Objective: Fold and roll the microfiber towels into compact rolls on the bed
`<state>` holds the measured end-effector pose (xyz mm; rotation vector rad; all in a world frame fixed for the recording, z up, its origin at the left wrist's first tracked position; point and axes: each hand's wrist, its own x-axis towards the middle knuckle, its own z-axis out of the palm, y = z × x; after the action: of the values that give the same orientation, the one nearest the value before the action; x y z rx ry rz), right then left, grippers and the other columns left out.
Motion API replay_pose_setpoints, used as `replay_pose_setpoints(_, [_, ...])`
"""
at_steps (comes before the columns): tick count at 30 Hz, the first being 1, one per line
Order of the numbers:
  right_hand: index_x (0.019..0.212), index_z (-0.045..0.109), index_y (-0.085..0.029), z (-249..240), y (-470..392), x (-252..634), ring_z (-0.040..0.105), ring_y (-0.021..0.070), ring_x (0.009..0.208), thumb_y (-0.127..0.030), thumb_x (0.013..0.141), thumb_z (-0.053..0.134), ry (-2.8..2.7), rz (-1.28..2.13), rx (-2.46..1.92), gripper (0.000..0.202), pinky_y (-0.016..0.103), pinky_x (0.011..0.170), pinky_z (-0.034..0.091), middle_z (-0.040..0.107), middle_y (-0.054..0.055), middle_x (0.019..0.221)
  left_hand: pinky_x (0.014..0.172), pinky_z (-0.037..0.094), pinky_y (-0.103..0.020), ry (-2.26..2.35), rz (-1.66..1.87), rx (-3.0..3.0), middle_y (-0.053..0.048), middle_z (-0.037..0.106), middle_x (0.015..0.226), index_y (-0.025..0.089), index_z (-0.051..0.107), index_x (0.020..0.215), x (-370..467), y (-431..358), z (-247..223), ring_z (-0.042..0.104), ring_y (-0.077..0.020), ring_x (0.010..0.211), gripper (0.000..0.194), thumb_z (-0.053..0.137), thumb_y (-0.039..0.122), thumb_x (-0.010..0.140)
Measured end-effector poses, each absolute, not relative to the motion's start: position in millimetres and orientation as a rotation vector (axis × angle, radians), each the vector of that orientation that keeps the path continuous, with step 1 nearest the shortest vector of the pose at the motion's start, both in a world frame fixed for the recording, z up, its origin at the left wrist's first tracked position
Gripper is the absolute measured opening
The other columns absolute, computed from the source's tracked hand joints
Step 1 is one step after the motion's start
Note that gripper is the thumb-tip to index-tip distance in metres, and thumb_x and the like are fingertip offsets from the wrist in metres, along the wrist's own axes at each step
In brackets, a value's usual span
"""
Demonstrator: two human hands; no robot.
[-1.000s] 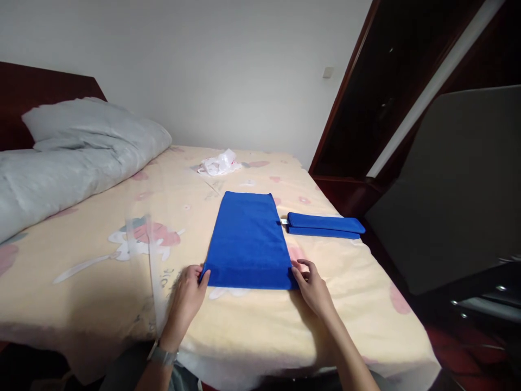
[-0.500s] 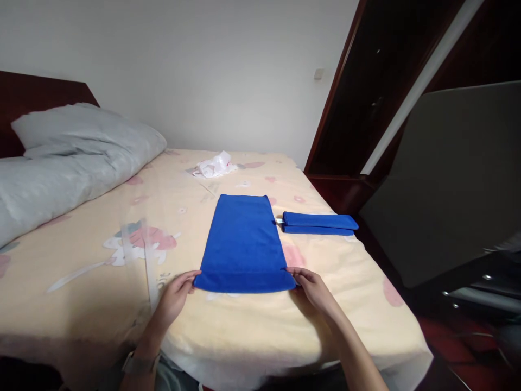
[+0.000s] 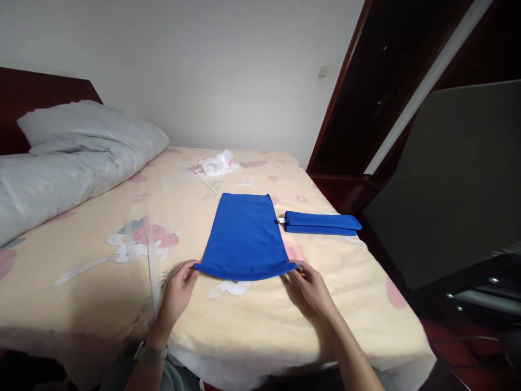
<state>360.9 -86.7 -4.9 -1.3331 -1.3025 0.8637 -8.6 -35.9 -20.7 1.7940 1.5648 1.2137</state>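
Note:
A blue cloth (image 3: pixel 246 233) lies lengthwise on the bed, its far part flat and its near edge raised a little. My left hand (image 3: pixel 182 285) pinches the near left corner between thumb and fingers. At the near right corner, my right hand (image 3: pixel 308 282) grips the same edge. Between the two hands the edge sags in a shallow curve above the sheet. To the right of the cloth rests a second blue cloth (image 3: pixel 321 223), folded into a narrow strip with a small white tag at its left end.
The bed has a cream patterned sheet (image 3: pixel 252 331). A crumpled white plastic bag (image 3: pixel 218 163) lies toward the wall. A grey quilt (image 3: pixel 89 146) is heaped at the left, by the dark headboard (image 3: pixel 44 92). A dark grey panel (image 3: pixel 459 179) stands beyond the bed's right edge.
Both hands have lifted the near edge of the blue cloth and moved it slightly away from me. The folded band along that edge now looks narrower. The folded blue cloth stays put.

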Motion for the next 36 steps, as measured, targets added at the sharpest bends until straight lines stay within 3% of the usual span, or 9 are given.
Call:
replay_pose_setpoints(4, [0.098,0.067,-0.016,-1,-90,362,0.065,0.0223,0.083,-0.049,0.089,0.06,-1.25,0.933,-1.304,0.035,0.03,0.074,0.05,0.07,0.008,0.088,0.087,0.052,-0.033,1.572,1.273,1.593,-0.009,0.07,0.103,0.019,0.06,0.109,-8,-36,-21,0.066,-0.022,0.095,0.039,0.053,0.05,0.086])
replay_pose_setpoints(9, [0.082,0.063,-0.017,-6,-92,364,0.063,0.0218,0.076,-0.054,0.089,0.057,-1.3,0.872,-1.471,0.039,0.028,0.066,0.045,0.068,0.005,0.078,0.077,0.055,-0.031,1.528,1.25,1.537,-0.01,0.072,0.099,0.017,0.062,0.099,-4,-36,-23,0.068,-0.0224,0.089,0.042,0.052,0.055,0.086])
replay_pose_setpoints(15, [0.067,0.059,-0.023,-9,-91,362,0.063,0.0218,0.065,-0.059,0.091,0.047,-1.413,0.611,-1.854,0.045,0.028,0.06,0.04,0.067,0.002,0.065,0.076,0.055,-0.032,1.731,1.07,1.722,-0.008,0.076,0.093,0.021,0.067,0.104,7,-42,-22,0.071,-0.0241,0.085,0.04,0.061,0.053,0.081])
replay_pose_setpoints(18, [0.069,0.061,-0.025,-7,-90,357,0.065,0.0239,0.069,-0.057,0.093,0.043,-1.45,0.513,-1.985,0.043,0.029,0.06,0.04,0.069,0.004,0.07,0.072,0.052,-0.031,1.887,1.012,1.864,-0.008,0.075,0.087,0.022,0.067,0.086,10,-46,-18,0.07,-0.0242,0.08,0.032,0.056,0.052,0.085])
replay_pose_setpoints(24, [0.079,0.062,-0.027,-3,-94,349,0.068,0.0269,0.078,-0.052,0.095,0.04,-1.484,0.398,-2.095,0.037,0.031,0.062,0.041,0.073,0.005,0.081,0.063,0.043,-0.027,1.925,0.897,2.059,-0.004,0.069,0.074,0.023,0.059,0.07,10,-49,-12,0.065,-0.0204,0.072,0.04,0.043,0.051,0.092])
replay_pose_setpoints(32, [0.11,0.055,-0.026,-7,-84,355,0.07,0.0276,0.083,-0.059,0.091,0.042,-1.307,0.662,-2.048,0.04,0.032,0.066,0.045,0.075,0.006,0.088,0.058,0.044,-0.027,1.886,0.861,1.743,-0.001,0.065,0.066,0.023,0.048,0.072,9,-41,-12,0.065,-0.0196,0.063,0.04,0.046,0.06,0.088])
replay_pose_setpoints(36, [0.116,0.052,-0.026,-8,-83,349,0.07,0.0279,0.085,-0.057,0.091,0.043,-1.304,0.62,-2.049,0.04,0.032,0.067,0.044,0.074,0.007,0.09,0.054,0.047,-0.028,1.704,1.026,1.539,0.001,0.065,0.065,0.023,0.046,0.089,10,-37,-16,0.066,-0.0201,0.058,0.04,0.055,0.061,0.081])
